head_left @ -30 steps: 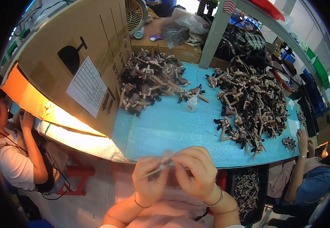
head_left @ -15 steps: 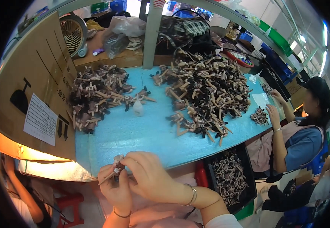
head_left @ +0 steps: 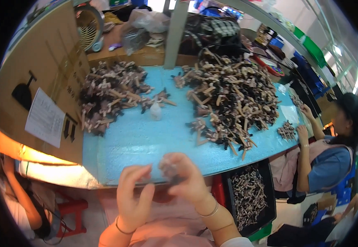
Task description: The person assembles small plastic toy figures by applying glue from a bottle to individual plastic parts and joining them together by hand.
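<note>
Over the front edge of the table, my right hand (head_left: 190, 178) pinches a small figurine (head_left: 169, 169), brownish and dark, blurred by motion. Just left of it, my left hand (head_left: 134, 199) is raised with thumb and fingers apart and nothing in it. A small white squeeze bottle (head_left: 155, 111) stands beyond my hands on the blue tabletop (head_left: 133, 144). Behind and left of the bottle lies a pile of similar figurines (head_left: 111, 92). A larger heap of figurines (head_left: 236, 99) with brown, tan and black parts spreads over the right half of the table.
A tall cardboard box (head_left: 43, 82) walls off the left side. A grey post (head_left: 175, 37) rises at the table's back. To the right, a co-worker (head_left: 329, 152) sits by a small cluster of parts (head_left: 286, 131). A black crate (head_left: 251, 197) of small parts stands below the table's right front edge.
My hands have come apart. The figurine has left my left hand and moved right in my right hand, and my left fingers have opened. The whole view has shifted slightly.
</note>
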